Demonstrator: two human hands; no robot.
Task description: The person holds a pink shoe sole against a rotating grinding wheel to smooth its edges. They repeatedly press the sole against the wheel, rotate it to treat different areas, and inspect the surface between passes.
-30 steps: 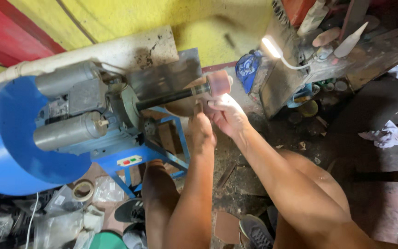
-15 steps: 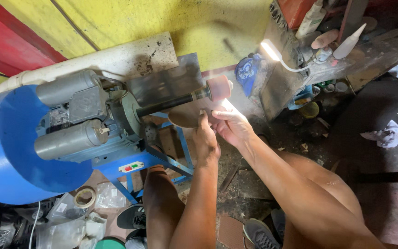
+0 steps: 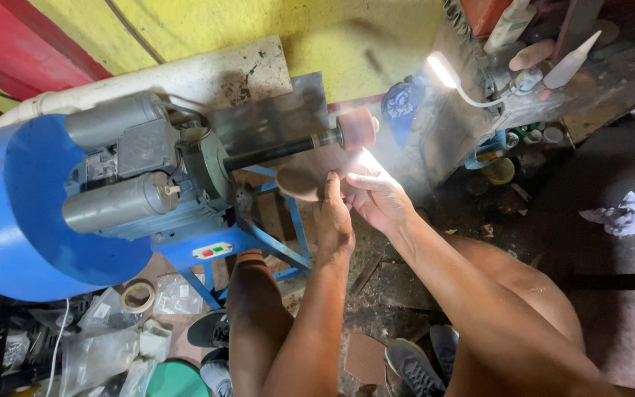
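Observation:
Both my hands hold a flat brown sole-shaped piece (image 3: 299, 182) just below the shaft of a grinding machine. My left hand (image 3: 332, 215) grips its near edge, fingers curled up around it. My right hand (image 3: 376, 195) holds its right end, right under a pinkish sanding drum (image 3: 356, 129) on the tip of the dark shaft (image 3: 277, 151). The piece sits slightly below the drum, apart from it. The grey motor (image 3: 123, 184) and its blue housing (image 3: 20, 206) fill the left.
A small bright lamp (image 3: 444, 72) on a white gooseneck shines over the drum. A cluttered shelf with bottles (image 3: 545, 66) is at the upper right. Plastic bags and a tape roll (image 3: 139, 295) lie below the blue frame. My knees and shoes are at the bottom.
The brown piece has come down and away from the sanding drum, and my hands have lowered with it.

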